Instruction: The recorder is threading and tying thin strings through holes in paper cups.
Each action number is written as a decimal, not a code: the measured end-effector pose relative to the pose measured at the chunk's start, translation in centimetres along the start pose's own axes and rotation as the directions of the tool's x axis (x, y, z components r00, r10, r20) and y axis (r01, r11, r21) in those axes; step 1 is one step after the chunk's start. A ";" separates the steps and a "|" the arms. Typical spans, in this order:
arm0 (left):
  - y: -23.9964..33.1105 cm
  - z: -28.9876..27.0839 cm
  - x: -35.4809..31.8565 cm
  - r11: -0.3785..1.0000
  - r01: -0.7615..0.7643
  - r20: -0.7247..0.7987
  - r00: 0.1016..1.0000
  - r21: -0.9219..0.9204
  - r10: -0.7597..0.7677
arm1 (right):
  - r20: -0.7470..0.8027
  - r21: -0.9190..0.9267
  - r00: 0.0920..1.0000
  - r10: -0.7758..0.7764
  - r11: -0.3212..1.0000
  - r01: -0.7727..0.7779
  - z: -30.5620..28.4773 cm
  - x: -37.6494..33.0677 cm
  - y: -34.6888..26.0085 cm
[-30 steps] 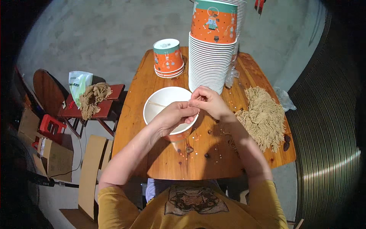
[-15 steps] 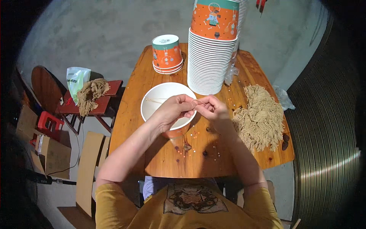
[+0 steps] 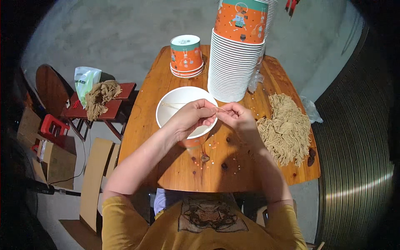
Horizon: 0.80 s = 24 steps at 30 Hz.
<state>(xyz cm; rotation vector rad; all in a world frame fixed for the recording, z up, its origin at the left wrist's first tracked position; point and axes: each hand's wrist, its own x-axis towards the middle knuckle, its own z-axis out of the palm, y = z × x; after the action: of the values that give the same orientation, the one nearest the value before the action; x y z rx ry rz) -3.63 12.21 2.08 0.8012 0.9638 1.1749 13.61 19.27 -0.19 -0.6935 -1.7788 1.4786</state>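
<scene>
In front of me an upright paper bucket (image 3: 180, 94), white inside and orange outside, stands on the wooden table. Over its right rim my left hand (image 3: 189, 118) pinches a thin beige string between thumb and fingers. My right hand (image 3: 241, 119) meets it fingertip to fingertip, also closed on the string; a short bit of string (image 3: 221, 109) shows between them. A further length of string (image 3: 173, 103) runs out to the left across the bucket's mouth. The exact spot between the fingertips is partly hidden.
A tall stack of nested buckets (image 3: 233, 66) rises behind my hands, with a few upturned buckets (image 3: 186, 58) to its left. At right lies a heap of beige strings (image 3: 287, 131). Small beads (image 3: 213, 146) dot the wooden table (image 3: 183, 175). Another string bundle (image 3: 100, 98) rests on a red bench.
The whole view has shifted slightly. Both hands stay together over the bucket's rim, and the fingertips have parted a little, with string showing between them.
</scene>
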 end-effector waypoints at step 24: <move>0.1 -0.3 0.1 0.999 0.041 -0.003 0.999 0.027 -0.041 | 0.263 -0.024 0.953 0.151 0.988 -0.150 -1.6 1.2 -1.1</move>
<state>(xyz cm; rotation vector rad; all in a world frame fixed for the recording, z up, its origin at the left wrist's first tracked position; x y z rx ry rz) -3.92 12.31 2.09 0.7984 0.9958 1.1300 14.25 20.93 1.24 -0.6711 -1.9641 1.7381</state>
